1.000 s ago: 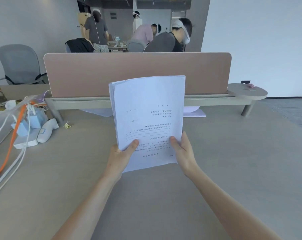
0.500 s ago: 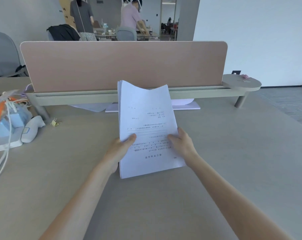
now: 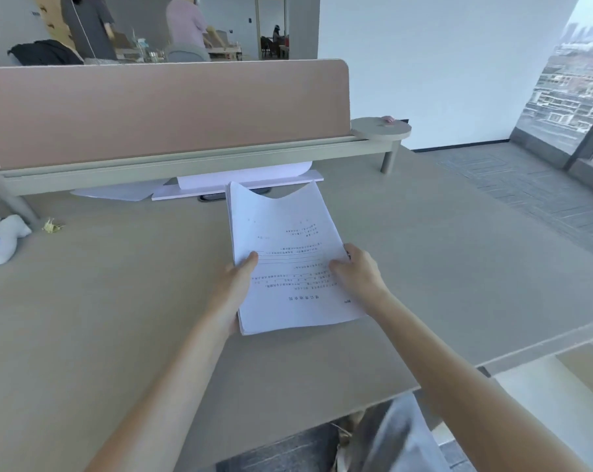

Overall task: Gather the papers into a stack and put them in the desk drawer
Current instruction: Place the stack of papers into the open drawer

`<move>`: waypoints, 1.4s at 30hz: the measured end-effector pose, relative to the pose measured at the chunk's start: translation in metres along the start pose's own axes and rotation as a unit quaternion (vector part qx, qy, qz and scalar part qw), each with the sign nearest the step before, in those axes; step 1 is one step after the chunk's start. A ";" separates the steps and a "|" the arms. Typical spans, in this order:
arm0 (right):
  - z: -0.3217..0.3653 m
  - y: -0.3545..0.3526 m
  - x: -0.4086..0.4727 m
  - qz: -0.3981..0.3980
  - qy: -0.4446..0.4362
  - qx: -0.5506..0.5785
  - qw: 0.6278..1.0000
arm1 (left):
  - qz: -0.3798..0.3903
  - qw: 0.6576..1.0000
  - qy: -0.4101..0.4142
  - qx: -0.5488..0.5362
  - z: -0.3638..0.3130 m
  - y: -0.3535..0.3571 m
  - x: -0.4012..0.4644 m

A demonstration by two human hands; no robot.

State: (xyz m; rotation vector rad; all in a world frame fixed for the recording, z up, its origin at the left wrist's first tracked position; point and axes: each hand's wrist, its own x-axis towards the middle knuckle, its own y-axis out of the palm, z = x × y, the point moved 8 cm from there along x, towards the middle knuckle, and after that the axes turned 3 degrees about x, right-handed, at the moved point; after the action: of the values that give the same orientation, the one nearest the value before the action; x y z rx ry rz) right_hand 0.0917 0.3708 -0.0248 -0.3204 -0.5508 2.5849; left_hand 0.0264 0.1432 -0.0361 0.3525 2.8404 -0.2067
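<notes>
A stack of white printed papers (image 3: 288, 240) is held low over the grey desk (image 3: 118, 318), its far edge sagging in the middle. My left hand (image 3: 235, 287) grips the stack's left edge, thumb on top. On the right edge sits my right hand (image 3: 359, 274), thumb pressed on the top sheet too. The print faces away from me. More loose white sheets (image 3: 240, 180) lie flat under the partition shelf, behind the stack. No drawer is visible.
A pink partition (image 3: 165, 110) on a shelf rail (image 3: 186, 163) closes off the far side. A white device (image 3: 2, 240) and a small gold clip (image 3: 51, 226) lie at the left. The desk's right edge (image 3: 540, 342) drops to floor and window. People stand beyond the partition.
The stack was upright in both hands and has been lowered and tilted flat toward the desk. My view has swung to the right and down.
</notes>
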 end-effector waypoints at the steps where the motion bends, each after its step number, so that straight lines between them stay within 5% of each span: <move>1: -0.009 -0.011 -0.011 -0.006 0.008 0.014 1.000 | 0.000 1.000 0.002 -0.005 0.002 0.010 -0.013; 9: -0.074 -0.117 -0.094 -0.059 0.009 0.049 0.997 | 0.012 0.998 0.058 0.005 0.013 0.101 -0.109; 18: -0.155 -0.275 -0.190 -0.128 0.032 0.115 0.985 | 0.129 0.990 0.035 -0.038 0.042 0.262 -0.210; 25: -0.245 -0.363 -0.244 -0.150 0.082 0.160 0.972 | 0.148 0.986 0.030 -0.070 0.065 0.359 -0.279; 38: -0.363 -0.428 -0.251 -0.147 0.199 0.040 0.968 | 0.208 0.965 0.078 0.142 0.135 0.442 -0.279; 42: -0.380 -0.427 -0.229 -0.121 0.209 -0.001 0.970 | 0.223 0.924 0.149 0.273 0.138 0.463 -0.270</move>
State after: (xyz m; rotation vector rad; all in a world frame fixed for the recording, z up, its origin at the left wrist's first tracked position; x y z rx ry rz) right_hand 0.5798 0.7256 -0.1496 -0.7297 -0.4080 2.1937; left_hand 0.4321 0.5051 -0.1409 1.2196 2.8331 -0.9178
